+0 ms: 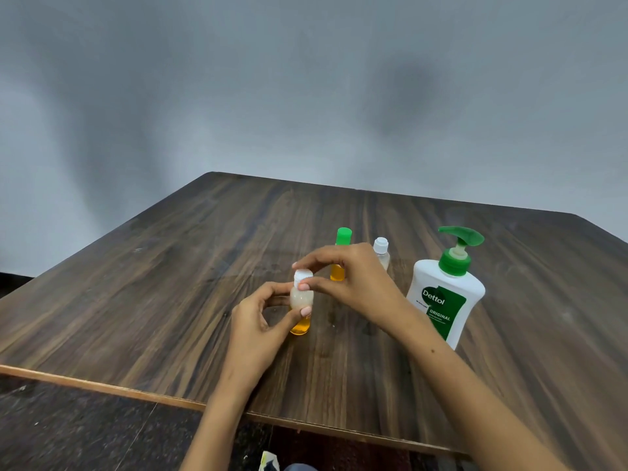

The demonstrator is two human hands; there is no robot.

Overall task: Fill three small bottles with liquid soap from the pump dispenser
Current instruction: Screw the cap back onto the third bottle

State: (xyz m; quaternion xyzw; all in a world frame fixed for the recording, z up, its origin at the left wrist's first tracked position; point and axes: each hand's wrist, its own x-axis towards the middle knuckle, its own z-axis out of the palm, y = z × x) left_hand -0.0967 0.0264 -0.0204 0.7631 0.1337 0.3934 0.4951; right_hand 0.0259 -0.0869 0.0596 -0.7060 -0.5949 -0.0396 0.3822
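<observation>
Both hands meet at the tabletop [170, 300] centre: left hand [258, 321] grips the small bottle [300, 300] body, right hand [343, 270] pinches its white cap [303, 276]. Light, maybe slippery with soap; better to hold the body. Pump dispenser [445, 294] stands at three o'clock.

Two bare forearms reached forward from the lower edge of the view, hands meeting near the middle. The left hand [260, 317] was curled, thumb and fingers wrapped around a small clear plastic bottle [301, 302]. The right hand [353, 273] arched above it, thumb and forefinger pinching the bottle's white cap [302, 276].
</observation>
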